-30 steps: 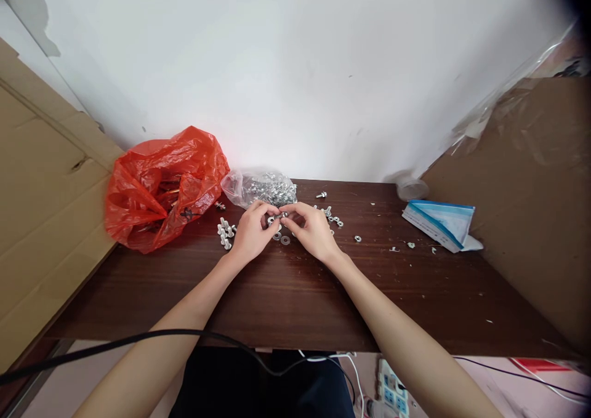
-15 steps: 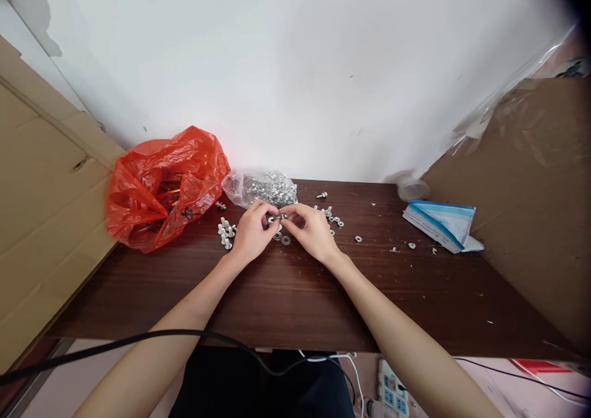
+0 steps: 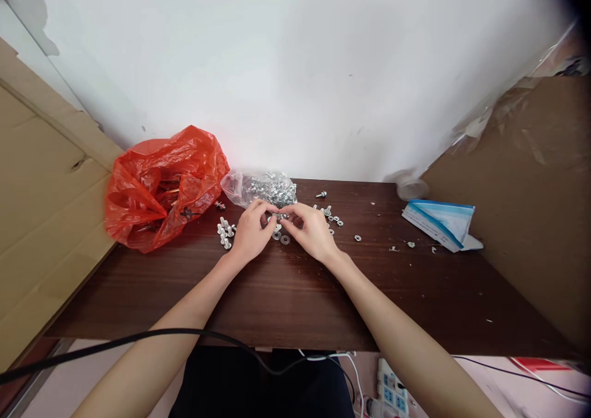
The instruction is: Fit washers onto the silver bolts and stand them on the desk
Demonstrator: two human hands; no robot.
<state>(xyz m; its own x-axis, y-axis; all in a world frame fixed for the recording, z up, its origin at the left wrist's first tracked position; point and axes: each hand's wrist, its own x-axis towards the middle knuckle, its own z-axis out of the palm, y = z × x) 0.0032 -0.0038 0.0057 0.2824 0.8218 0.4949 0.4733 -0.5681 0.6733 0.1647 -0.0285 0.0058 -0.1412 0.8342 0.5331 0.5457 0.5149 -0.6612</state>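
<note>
My left hand (image 3: 252,230) and my right hand (image 3: 310,230) meet over the table, thumb and forefinger of each closed in a pinch. Between their fingertips is a small silver bolt (image 3: 279,216), its left end in my left fingers. What looks like a nut (image 3: 284,217) sits at its right end, in my right fingers. Fingertips partly cover both pieces. Just below lie flat washers (image 3: 285,240). Several bolts (image 3: 225,233) are grouped beside my left hand, heads down. Loose nuts (image 3: 340,223) and a few more bolts (image 3: 327,210) lie beyond my right hand.
A clear bag of small hardware (image 3: 272,189) lies behind my hands, with a red plastic bag (image 3: 166,184) to its left. At right are a blue-and-white packet (image 3: 438,224) and a cardboard panel (image 3: 517,209). A black cable (image 3: 184,332) crosses in front of my left forearm.
Both hands stay in the same place, still pinching the small pieces. The fingertips have shifted slightly, and less of the bolt shows between them now.
</note>
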